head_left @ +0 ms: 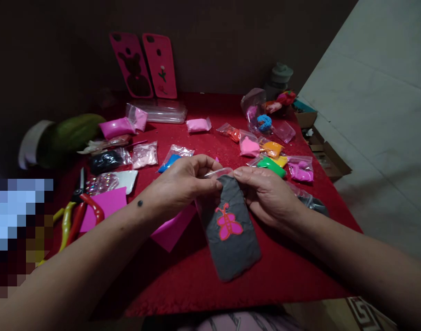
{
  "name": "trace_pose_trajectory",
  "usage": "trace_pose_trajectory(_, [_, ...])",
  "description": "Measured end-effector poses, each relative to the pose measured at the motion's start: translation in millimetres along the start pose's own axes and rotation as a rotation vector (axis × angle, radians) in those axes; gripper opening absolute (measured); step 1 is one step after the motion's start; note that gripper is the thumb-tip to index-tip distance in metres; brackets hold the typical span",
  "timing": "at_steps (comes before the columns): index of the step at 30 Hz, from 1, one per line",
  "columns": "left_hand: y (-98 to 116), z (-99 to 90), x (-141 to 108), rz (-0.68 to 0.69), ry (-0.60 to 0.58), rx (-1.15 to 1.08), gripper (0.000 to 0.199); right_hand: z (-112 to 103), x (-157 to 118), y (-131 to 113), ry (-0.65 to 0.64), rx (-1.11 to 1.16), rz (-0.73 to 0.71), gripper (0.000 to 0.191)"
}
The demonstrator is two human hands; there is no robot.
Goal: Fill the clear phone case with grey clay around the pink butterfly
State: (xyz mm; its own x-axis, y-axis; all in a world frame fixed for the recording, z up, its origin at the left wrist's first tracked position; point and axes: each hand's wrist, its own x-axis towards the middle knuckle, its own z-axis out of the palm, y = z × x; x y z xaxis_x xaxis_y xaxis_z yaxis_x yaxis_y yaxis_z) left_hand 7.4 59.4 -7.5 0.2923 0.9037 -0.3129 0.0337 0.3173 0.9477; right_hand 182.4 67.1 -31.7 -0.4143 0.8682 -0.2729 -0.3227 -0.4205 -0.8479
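A clear phone case covered in grey clay (pixel 213 248) hangs tilted between my hands, its lower end toward me. On it is a pink butterfly with orange-red outlines (pixel 229 225). My left hand (pixel 196 177) pinches the top left corner, thumb in front, where a strip of clear edge shows. My right hand (pixel 265 191) grips the top right side with closed fingers. Under the case and my left wrist lies a bright pink sheet (pixel 172 232) on the red cloth.
Clay packets, among them green (pixel 271 166) and black (pixel 108 160), lie around the red table (pixel 155 285). Pliers with red and yellow handles (pixel 79 200) are at left. Two decorated pink cases (pixel 160 69) stand behind. Cardboard boxes (pixel 329 158) are at right.
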Motion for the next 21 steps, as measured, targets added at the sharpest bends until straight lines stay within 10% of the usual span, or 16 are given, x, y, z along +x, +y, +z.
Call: trace_pose_trajectory(21, [-3, -10.1, 3, -0.014, -0.068, -0.094, 0.017, -1, -1, 1, -0.030, 0.029, 0.016, 0.012])
